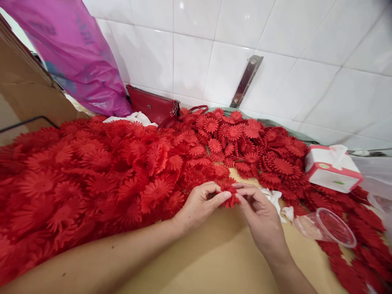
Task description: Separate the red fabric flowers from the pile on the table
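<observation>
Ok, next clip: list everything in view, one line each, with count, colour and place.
fabric flowers: many, red, heaped across the table from left to right
held flower: one, red, pinched between both hands at centre
table: one, tan, bare patch near the camera
purse: one, dark red, against the wall behind the heap
plastic bag: one, pink, upper left
cardboard: one, brown, far left
tissue box: one, white and red, right
plastic cup: one, clear, lying on its side, right
metal bracket: one, silver, on the tiled wall
left hand: grip on held flower
right hand: grip on held flower
</observation>
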Available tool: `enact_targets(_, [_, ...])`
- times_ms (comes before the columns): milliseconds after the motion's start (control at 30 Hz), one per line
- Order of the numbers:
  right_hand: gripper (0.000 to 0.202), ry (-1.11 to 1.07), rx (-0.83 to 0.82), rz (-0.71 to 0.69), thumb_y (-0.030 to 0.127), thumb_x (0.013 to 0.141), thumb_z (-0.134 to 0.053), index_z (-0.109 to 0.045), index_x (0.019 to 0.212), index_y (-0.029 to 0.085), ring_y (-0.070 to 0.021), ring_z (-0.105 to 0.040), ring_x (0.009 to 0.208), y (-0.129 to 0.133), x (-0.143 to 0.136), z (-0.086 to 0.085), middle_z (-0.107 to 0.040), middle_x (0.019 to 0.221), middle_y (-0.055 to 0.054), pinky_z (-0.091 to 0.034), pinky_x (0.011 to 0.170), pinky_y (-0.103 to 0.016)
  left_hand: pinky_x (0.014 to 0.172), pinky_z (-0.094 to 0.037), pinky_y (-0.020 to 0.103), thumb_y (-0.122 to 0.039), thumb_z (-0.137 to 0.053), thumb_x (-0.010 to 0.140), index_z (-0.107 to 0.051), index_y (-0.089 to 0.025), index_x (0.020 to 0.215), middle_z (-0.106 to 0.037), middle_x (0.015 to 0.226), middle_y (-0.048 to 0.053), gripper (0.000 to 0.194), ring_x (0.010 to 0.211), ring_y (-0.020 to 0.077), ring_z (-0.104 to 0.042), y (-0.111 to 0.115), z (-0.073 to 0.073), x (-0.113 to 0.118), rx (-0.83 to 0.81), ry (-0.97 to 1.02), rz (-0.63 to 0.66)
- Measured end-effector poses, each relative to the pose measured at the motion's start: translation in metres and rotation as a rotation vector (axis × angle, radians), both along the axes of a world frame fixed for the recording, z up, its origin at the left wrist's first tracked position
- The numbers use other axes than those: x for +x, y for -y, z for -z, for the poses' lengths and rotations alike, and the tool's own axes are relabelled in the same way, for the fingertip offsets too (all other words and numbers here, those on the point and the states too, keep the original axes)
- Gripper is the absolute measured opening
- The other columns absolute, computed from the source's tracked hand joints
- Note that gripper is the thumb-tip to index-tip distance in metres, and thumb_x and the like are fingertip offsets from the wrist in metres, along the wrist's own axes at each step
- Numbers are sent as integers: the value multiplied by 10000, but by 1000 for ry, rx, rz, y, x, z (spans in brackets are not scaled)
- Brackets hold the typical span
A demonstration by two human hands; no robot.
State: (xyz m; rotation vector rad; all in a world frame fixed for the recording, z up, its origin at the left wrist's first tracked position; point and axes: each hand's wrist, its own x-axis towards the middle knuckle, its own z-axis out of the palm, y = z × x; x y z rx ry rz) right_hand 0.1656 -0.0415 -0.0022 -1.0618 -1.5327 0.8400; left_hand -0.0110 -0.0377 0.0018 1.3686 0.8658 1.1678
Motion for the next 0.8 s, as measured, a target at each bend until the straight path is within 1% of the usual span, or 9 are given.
enact_targets(67, [92, -60, -18, 58, 345, 922, -694, -698, 916, 253, -197, -641, 1105, -1, 1, 2, -689, 1155, -61, -494, 973, -353, 744, -441, 256, -356, -627, 929, -647, -161, 713, -616, 717, 7, 291, 720, 136, -564, -1, 1, 0, 10, 4, -11])
enact_targets(133, [112, -152, -49, 109, 355, 918, -696, -667, 920, 247, -213, -629, 1172, -1, 2, 2, -690, 1206, -69, -460, 1033, -396, 756, -438, 254, -349, -624, 929, -647, -163, 730, -609, 732, 5, 274, 740, 138, -557, -2, 2, 0, 24, -8, -53])
enact_targets(200, [135, -271, -65, 149, 362, 914, -698, -627, 928, 248, -214, -638, 1178, -1, 3, 0, -704, 1198, -66, -428, 1077, -436, 763, -441, 252, -362, -619, 933, -642, -163, 740, -604, 749, 5, 278, 754, 139, -556, -2, 2, 0, 15, -16, -106])
enact_targets(300, [178, -403, -52, 230, 349, 876, -734, -594, 926, 252, -177, -677, 1028, -5, 6, -4, -717, 1066, -28, -448, 1042, -414, 761, -462, 251, -388, -614, 932, -633, -162, 743, -601, 749, 2, 295, 744, 139, -577, -1, 1, -1, -39, 17, -139])
enact_targets(400, [266, -409, -68, 302, 317, 790, -811, -598, 938, 254, -136, -655, 871, -10, 9, -5, -679, 959, 13, -491, 916, -332, 771, -479, 253, -395, -648, 907, -654, -157, 760, -615, 750, 3, 280, 745, 139, -601, -1, -1, 0, -68, 46, -139])
enact_targets(467, [329, -389, -81, 303, 309, 746, -845, -603, 964, 256, -131, -639, 838, -12, 9, -4, -668, 946, 18, -497, 863, -309, 771, -486, 254, -407, -672, 889, -664, -156, 790, -624, 755, 1, 270, 744, 139, -610, -1, -1, 0, -90, 81, -141])
enact_targets(533, [370, -365, -89, 277, 308, 731, -859, -613, 1002, 256, -136, -641, 861, -12, 8, -2, -676, 966, 9, -500, 862, -308, 766, -490, 256, -428, -689, 872, -663, -155, 807, -628, 758, -1, 281, 741, 137, -613, -2, 0, 1, -118, 128, -133])
enact_targets(667, [409, -339, -144, 215, 319, 764, -846, -618, 1100, 271, -143, -665, 914, -10, 7, -1, -703, 1002, 6, -502, 903, -320, 761, -476, 255, -444, -720, 846, -637, -148, 792, -630, 747, 1, 312, 727, 128, -595, -2, 2, 1, -163, 166, -121])
enact_targets(800, [412, -272, -159, 203, 350, 797, -823, -617, 1148, 284, -156, -686, 930, -10, 10, -2, -723, 993, 10, -512, 922, -340, 743, -448, 253, -442, -720, 853, -601, -153, 737, -618, 709, -3, 333, 700, 118, -555, -2, 2, 0, -158, 151, -134])
